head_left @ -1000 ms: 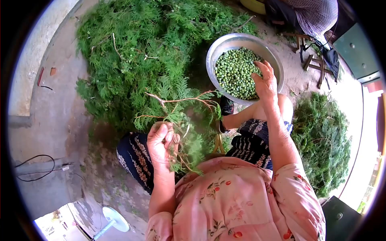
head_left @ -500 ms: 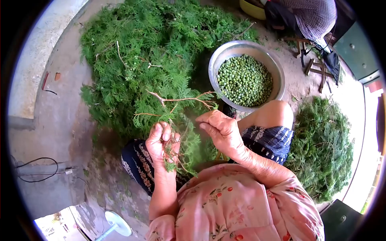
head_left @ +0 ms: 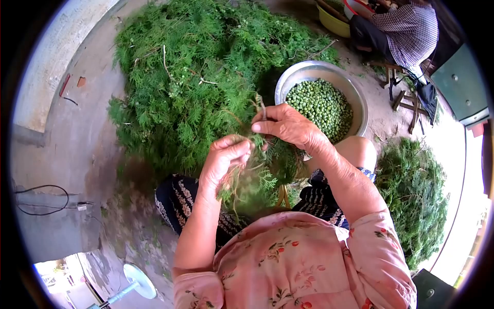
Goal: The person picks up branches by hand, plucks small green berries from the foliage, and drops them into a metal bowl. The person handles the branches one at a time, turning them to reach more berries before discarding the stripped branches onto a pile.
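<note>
My left hand [head_left: 225, 160] is closed round the stems of a leafy green sprig [head_left: 247, 186], which hangs over my lap, partly blurred. Close beside it, my right hand [head_left: 288, 126] pinches a twig of the same branch, its woody end rising above the fingers. Just beyond my right hand stands a metal basin [head_left: 360, 98] holding many small round green fruits [head_left: 320, 107]. A large pile of feathery green branches [head_left: 190, 92] lies in front of my hands.
A second heap of greenery [head_left: 411, 195] lies at the right. Another person [head_left: 411, 31] sits at the top right near a yellow basin [head_left: 332, 21] and small wooden stools [head_left: 409, 105]. A black cable [head_left: 43, 186] and a fan [head_left: 139, 282] are at the left.
My right hand has moved up and left, from beside the branch onto its twig. My left hand has shifted slightly up and right, and the branch's woody end now points upward.
</note>
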A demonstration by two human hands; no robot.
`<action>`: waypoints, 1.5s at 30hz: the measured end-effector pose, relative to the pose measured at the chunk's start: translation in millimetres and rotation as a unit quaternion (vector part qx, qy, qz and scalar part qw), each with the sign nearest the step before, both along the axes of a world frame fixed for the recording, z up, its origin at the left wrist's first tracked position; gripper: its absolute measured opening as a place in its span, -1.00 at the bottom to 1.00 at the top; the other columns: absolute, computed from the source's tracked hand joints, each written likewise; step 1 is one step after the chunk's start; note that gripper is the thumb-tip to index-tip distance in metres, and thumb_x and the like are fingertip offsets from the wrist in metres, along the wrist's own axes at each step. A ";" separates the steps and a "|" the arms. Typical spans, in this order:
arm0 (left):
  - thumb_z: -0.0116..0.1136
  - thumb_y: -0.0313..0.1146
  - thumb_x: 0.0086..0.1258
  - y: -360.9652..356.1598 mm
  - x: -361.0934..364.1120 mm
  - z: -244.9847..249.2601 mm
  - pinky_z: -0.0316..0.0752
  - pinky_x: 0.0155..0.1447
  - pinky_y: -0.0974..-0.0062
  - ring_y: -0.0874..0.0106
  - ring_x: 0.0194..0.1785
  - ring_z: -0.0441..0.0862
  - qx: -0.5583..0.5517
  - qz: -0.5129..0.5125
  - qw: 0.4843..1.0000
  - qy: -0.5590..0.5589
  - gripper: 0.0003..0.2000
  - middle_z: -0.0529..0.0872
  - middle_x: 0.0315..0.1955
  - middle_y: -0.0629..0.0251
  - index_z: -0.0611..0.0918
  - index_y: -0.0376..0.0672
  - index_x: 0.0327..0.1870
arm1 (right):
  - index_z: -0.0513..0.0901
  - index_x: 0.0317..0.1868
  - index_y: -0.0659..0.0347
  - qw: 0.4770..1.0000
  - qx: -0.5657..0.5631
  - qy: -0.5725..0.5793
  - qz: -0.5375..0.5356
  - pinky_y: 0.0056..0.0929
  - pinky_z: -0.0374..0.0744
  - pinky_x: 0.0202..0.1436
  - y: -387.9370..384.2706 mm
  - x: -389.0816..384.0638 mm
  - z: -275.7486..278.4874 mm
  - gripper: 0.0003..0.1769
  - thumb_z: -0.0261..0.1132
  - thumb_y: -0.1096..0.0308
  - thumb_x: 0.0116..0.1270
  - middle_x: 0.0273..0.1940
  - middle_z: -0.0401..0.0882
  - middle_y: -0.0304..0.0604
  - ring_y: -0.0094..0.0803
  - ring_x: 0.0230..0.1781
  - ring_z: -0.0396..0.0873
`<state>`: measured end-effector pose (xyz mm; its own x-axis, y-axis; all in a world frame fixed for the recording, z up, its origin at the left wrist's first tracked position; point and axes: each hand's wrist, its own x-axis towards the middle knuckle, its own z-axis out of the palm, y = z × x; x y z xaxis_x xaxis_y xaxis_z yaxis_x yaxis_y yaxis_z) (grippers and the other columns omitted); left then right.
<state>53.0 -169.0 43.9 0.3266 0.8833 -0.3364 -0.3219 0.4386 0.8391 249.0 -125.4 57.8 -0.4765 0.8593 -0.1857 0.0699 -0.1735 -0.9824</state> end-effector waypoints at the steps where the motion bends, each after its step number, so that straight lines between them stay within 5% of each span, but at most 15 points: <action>1: 0.12 -0.45 0.28 -0.1 2.3 4.9 0.37 -0.47 0.70 0.61 -0.56 0.44 0.006 0.023 0.999 0.043 -0.90 0.65 -0.44 0.32 0.62 -0.26 -0.27 | 0.56 -0.23 0.44 0.999 -0.020 0.010 -0.027 -0.51 0.57 -0.38 -3.3 0.5 3.6 -0.75 0.24 0.36 0.27 -0.38 0.62 -0.05 -0.47 -0.51 0.61; 5: 0.13 -0.45 0.30 -3.5 -13.7 17.2 0.50 -0.10 0.61 0.51 -0.13 0.59 0.037 0.161 0.985 0.058 -0.73 0.66 -0.17 0.22 0.57 -0.21 0.02 | 0.56 -0.27 0.42 0.979 -0.069 0.039 -0.188 -0.58 0.53 -0.50 -4.7 4.9 -5.6 -0.80 0.26 0.40 0.24 -0.47 0.58 -0.15 -0.46 -0.61 0.57; 6: 0.14 -0.47 0.29 -2.2 -23.6 -5.5 0.48 -0.01 0.57 0.48 -0.08 0.57 0.141 0.227 0.961 0.073 -0.72 0.64 -0.13 0.20 0.55 -0.23 0.03 | 0.57 -0.28 0.42 0.974 -0.049 0.055 -0.215 -0.57 0.53 -0.50 -5.7 5.5 -1.2 -0.78 0.27 0.38 0.23 -0.48 0.57 -0.17 -0.47 -0.62 0.55; 11: 0.08 -0.49 0.33 -38.6 -20.5 11.1 0.42 -0.10 0.65 0.58 -0.19 0.54 0.289 0.387 0.801 0.352 -0.81 0.64 -0.22 0.28 0.58 -0.25 -0.06 | 0.62 -0.20 0.30 0.901 -0.130 0.204 -0.359 -0.49 0.53 -0.35 -2.5 13.9 -26.9 -0.81 0.25 0.37 0.22 -0.35 0.61 -0.20 -0.46 -0.37 0.55; 15: 0.13 -0.48 0.30 -65.9 9.4 -7.3 0.41 -0.43 0.69 0.61 -0.49 0.54 0.185 0.269 0.922 0.208 -0.89 0.66 -0.49 0.31 0.62 -0.24 -0.20 | 0.54 -0.25 0.25 0.856 -0.244 0.253 -0.378 -0.35 0.58 -0.31 -9.5 14.7 -36.2 -0.79 0.14 0.26 0.34 -0.40 0.58 -0.15 -0.35 -0.44 0.55; 18: 0.18 -0.43 0.27 -70.6 20.1 -49.9 0.44 -0.41 0.67 0.60 -0.44 0.55 0.060 0.224 0.972 0.039 -0.86 0.67 -0.42 0.32 0.63 -0.22 -0.20 | 0.47 -0.20 0.20 0.824 -0.308 0.290 -0.378 -0.36 0.55 -0.38 -19.9 5.0 -37.0 -0.77 0.00 0.22 0.41 -0.40 0.55 -0.17 -0.38 -0.51 0.48; 24: 0.14 -0.40 0.31 -38.5 31.2 -71.0 0.55 -0.10 0.49 0.45 -0.24 0.60 0.063 0.193 0.973 -0.109 -0.71 0.64 -0.18 0.29 0.51 -0.19 0.04 | 0.41 -0.13 0.21 0.741 -0.354 0.445 -0.359 -0.32 0.57 -0.29 -44.1 -17.6 -62.1 -0.77 -0.10 0.26 0.46 -0.27 0.56 -0.05 -0.31 -0.44 0.51; 28: 0.11 -0.37 0.33 -13.3 34.1 -93.6 0.44 0.16 0.41 0.31 0.14 0.46 -0.077 0.229 0.962 -0.125 -0.64 0.51 0.09 0.21 0.44 -0.13 0.15 | 0.36 -0.01 0.36 0.690 -0.378 0.501 -0.361 -0.32 0.60 -0.25 -58.7 -32.5 -43.0 -0.69 -0.21 0.32 0.46 -0.27 0.55 0.03 -0.22 -0.37 0.53; 30: 0.11 -0.36 0.33 -7.3 36.2 -95.8 0.42 0.19 0.39 0.26 0.16 0.44 -0.022 0.136 0.938 -0.319 -0.64 0.51 0.10 0.20 0.44 -0.14 0.14 | 0.36 0.01 0.34 0.663 -0.388 0.538 -0.348 -0.27 0.62 -0.20 -61.2 -36.1 -38.5 -0.69 -0.17 0.30 0.47 -0.22 0.55 0.07 -0.19 -0.33 0.55; 32: 0.14 -0.31 0.32 0.1 54.4 -107.4 0.59 -0.37 0.45 0.32 -0.34 0.63 -0.045 0.224 0.936 -0.267 -0.65 0.60 -0.25 0.15 0.41 -0.19 0.08 | 0.36 0.05 0.30 0.653 -0.394 0.558 -0.327 -0.24 0.57 -0.08 -60.4 -38.2 -53.4 -0.68 -0.14 0.27 0.47 -0.13 0.52 0.01 -0.22 -0.23 0.53; 35: 0.14 -0.33 0.32 -0.7 51.1 -70.4 0.58 -0.49 0.51 0.34 -0.39 0.63 -0.079 0.243 0.893 -0.370 -0.64 0.61 -0.24 0.13 0.41 -0.19 0.09 | 0.36 0.07 0.37 0.663 -0.364 0.574 -0.315 -0.29 0.62 -0.06 -65.1 -47.4 -52.8 -0.65 -0.13 0.28 0.47 -0.11 0.52 0.03 -0.26 -0.21 0.57; 40: 0.12 -0.20 0.33 -1.2 35.5 -71.5 0.48 -0.56 0.60 0.46 -0.50 0.59 -0.007 0.239 0.952 -0.192 -0.56 0.60 -0.08 0.13 0.39 -0.16 0.17 | 0.38 0.06 0.26 0.681 -0.381 0.559 -0.282 -0.28 0.59 -0.12 -73.1 -58.8 -63.0 -0.63 -0.13 0.17 0.47 -0.20 0.56 -0.06 -0.27 -0.26 0.55; 42: 0.15 -0.24 0.32 -5.0 35.4 -67.4 0.45 -0.60 0.64 0.50 -0.46 0.59 0.209 0.269 0.937 0.079 -0.55 0.59 -0.06 0.11 0.38 -0.21 0.18 | 0.40 0.05 0.21 0.690 -0.369 0.575 -0.238 -0.25 0.56 -0.09 -76.4 -59.1 -70.8 -0.66 -0.13 0.18 0.46 -0.20 0.56 -0.09 -0.26 -0.28 0.55; 44: 0.17 -0.35 0.29 -10.9 35.4 -40.6 0.51 -0.53 0.59 0.48 -0.31 0.60 0.105 0.299 0.932 -0.174 -0.57 0.61 -0.12 0.13 0.41 -0.31 0.14 | 0.42 0.05 0.15 0.716 -0.369 0.549 -0.222 -0.24 0.53 -0.08 -80.5 -58.1 -65.3 -0.67 -0.10 0.17 0.45 -0.17 0.56 -0.13 -0.28 -0.26 0.53; 45: 0.18 -0.42 0.28 -11.9 33.8 -36.3 0.57 -0.26 0.43 0.44 -0.21 0.58 0.104 0.302 0.924 -0.212 -0.61 0.64 -0.19 0.18 0.43 -0.34 0.10 | 0.43 0.05 0.15 0.732 -0.396 0.497 -0.245 -0.26 0.53 -0.10 -83.3 -59.2 -51.4 -0.66 -0.09 0.15 0.45 -0.17 0.56 -0.13 -0.29 -0.25 0.53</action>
